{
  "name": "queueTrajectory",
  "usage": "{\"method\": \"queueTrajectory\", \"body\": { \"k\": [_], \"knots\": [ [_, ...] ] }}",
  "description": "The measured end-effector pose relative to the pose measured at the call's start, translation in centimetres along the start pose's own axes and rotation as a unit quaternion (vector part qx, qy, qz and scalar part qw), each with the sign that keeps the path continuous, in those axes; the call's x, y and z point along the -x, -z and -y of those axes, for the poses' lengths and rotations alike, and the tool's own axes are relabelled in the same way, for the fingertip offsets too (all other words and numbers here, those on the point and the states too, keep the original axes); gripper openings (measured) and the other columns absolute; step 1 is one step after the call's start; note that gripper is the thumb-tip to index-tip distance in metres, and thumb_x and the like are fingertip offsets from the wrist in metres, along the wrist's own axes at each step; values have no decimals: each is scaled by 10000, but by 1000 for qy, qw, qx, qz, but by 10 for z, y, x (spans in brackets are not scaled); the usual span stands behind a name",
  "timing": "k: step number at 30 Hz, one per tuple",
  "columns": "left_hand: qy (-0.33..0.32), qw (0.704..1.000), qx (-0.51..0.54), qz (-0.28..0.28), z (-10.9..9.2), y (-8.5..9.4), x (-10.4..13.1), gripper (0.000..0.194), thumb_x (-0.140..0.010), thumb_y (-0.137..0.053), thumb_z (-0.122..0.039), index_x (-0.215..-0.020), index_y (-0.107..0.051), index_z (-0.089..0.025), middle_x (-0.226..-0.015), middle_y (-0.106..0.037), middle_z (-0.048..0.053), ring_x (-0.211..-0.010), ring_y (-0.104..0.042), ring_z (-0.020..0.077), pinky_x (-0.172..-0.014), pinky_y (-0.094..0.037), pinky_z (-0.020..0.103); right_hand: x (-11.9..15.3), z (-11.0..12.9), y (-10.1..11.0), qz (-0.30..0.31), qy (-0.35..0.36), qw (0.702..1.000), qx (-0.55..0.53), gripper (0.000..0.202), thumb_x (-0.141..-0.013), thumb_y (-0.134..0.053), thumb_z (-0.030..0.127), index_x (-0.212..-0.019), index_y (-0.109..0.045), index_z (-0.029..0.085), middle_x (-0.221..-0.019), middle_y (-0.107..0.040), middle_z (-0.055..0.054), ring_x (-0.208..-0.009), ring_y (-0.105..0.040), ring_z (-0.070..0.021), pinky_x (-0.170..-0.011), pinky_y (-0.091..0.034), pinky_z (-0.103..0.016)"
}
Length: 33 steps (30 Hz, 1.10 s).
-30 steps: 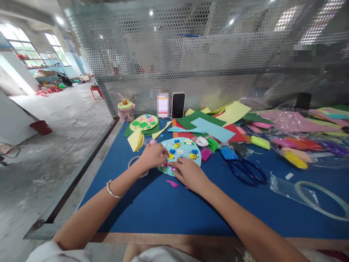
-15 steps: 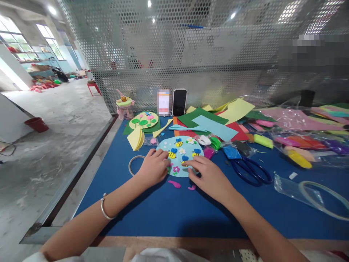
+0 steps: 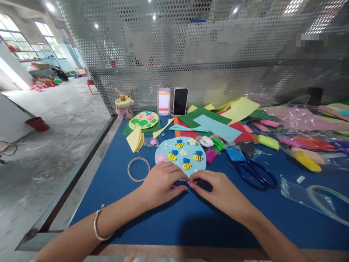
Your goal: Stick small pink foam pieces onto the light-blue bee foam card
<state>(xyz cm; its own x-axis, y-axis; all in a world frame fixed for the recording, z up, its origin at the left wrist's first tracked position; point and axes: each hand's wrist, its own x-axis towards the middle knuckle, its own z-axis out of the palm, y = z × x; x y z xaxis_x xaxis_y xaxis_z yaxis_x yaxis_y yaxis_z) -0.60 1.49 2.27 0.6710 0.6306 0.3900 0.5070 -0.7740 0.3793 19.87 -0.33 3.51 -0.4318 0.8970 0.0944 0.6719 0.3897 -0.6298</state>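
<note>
A light-blue round card (image 3: pixel 167 145) lies flat on the blue table, bearing clay bees (image 3: pixel 186 165), white flowers (image 3: pixel 183 153) and a pink flower (image 3: pixel 161 158). At its near edge, my left hand (image 3: pixel 163 180) and my right hand (image 3: pixel 218 187) meet fingertip to fingertip. Between them shows a small bit of magenta clay (image 3: pixel 191 182), pinched by the right thumb and forefinger; the left thumb and forefinger close on its other side. Another magenta clay piece (image 3: pixel 173 186) shows partly under my left hand. My hands cover the card's lower part.
A tape roll (image 3: pixel 139 169) lies left of the card; blue-handled scissors (image 3: pixel 256 174) and bagged clay (image 3: pixel 236 154) lie right. Behind are coloured sheets (image 3: pixel 216 127), a finished-looking lily-pad card (image 3: pixel 143 120), a phone (image 3: pixel 180 102) and a cup (image 3: pixel 124 107). A perforated metal panel (image 3: pixel 163 54) stands behind.
Both hands have moved off the card's middle toward its near edge and come together at the magenta clay. The bees and pink flower are now uncovered; the lower magenta flower is hidden.
</note>
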Motion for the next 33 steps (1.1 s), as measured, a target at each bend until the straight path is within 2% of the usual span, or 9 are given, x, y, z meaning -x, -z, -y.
{"method": "queueTrajectory", "body": {
  "k": [6, 11, 16, 18, 20, 22, 24, 28, 33],
  "knots": [
    [-19, 999, 5, -43, 3, 6, -8, 158, -919, -493, -283, -922, -630, -204, -887, -698, 12, -847, -610, 155, -774, -452, 295, -10, 7, 2, -7, -44, 989, -139, 165, -813, -594, 352, -812, -670, 206, -781, -702, -18, -701, -637, -161, -662, -502, -249],
    [-46, 997, 9, -61, 8, 7, -10, 125, -893, -504, -240, -894, -624, -203, -854, -693, 3, -819, -615, 145, -768, -456, 283, -15, 3, -1, -9, -52, 983, -174, 186, -816, -597, 367, -788, -681, 203, -782, -709, -18, -717, -645, -163, -675, -505, -248],
    [54, 992, 37, -112, 22, 26, -18, 65, -792, -555, -178, -760, -610, -188, -750, -662, 0, -731, -599, 130, -706, -462, 252, -10, 0, 2, -25, -53, 991, -118, 159, -807, -594, 324, -739, -689, 217, -739, -703, -12, -664, -620, -156, -625, -492, -244],
    [88, 992, 39, -85, 33, 34, -21, 68, -802, -561, -188, -780, -626, -192, -790, -675, 1, -765, -604, 135, -738, -465, 257, -8, -3, 3, -42, -60, 992, -105, 155, -803, -594, 329, -743, -695, 228, -753, -706, -14, -669, -622, -162, -622, -497, -249],
    [99, 995, 20, -19, 44, 34, -24, 91, -821, -561, -204, -809, -651, -201, -840, -688, 3, -814, -609, 149, -763, -464, 268, -6, -8, 3, -54, -65, 991, -104, 160, -800, -594, 345, -757, -699, 233, -766, -708, -22, -672, -625, -170, -619, -504, -259],
    [104, 994, -4, 45, 53, 28, -28, 117, -834, -555, -214, -826, -672, -211, -871, -695, 7, -863, -609, 168, -780, -460, 276, -5, -11, 2, -61, -69, 991, -102, 161, -799, -592, 350, -764, -698, 233, -772, -708, -29, -675, -625, -177, -618, -508, -267],
    [110, 991, -15, 80, 59, 18, -31, 132, -836, -555, -221, -831, -687, -218, -866, -699, 8, -875, -610, 179, -774, -456, 274, -5, -14, 1, -55, -67, 991, -98, 151, -803, -586, 334, -768, -695, 235, -784, -706, -27, -682, -622, -173, -624, -505, -265],
    [110, 989, -9, 96, 65, 6, -35, 141, -819, -566, -231, -858, -702, -224, -826, -702, 12, -816, -621, 177, -721, -454, 261, -5, -16, -2, -9, -52, 995, -88, 126, -820, -571, 283, -787, -688, 248, -804, -697, -2, -699, -614, -145, -635, -485, -231],
    [105, 990, 10, 92, 64, 7, -36, 141, -817, -561, -222, -856, -696, -217, -844, -710, 5, -831, -622, 169, -745, -463, 255, -4, -18, -4, 25, -46, 997, -51, 94, -808, -581, 220, -844, -666, 239, -802, -683, 5, -711, -615, -135, -656, -477, -228]
  ]
}}
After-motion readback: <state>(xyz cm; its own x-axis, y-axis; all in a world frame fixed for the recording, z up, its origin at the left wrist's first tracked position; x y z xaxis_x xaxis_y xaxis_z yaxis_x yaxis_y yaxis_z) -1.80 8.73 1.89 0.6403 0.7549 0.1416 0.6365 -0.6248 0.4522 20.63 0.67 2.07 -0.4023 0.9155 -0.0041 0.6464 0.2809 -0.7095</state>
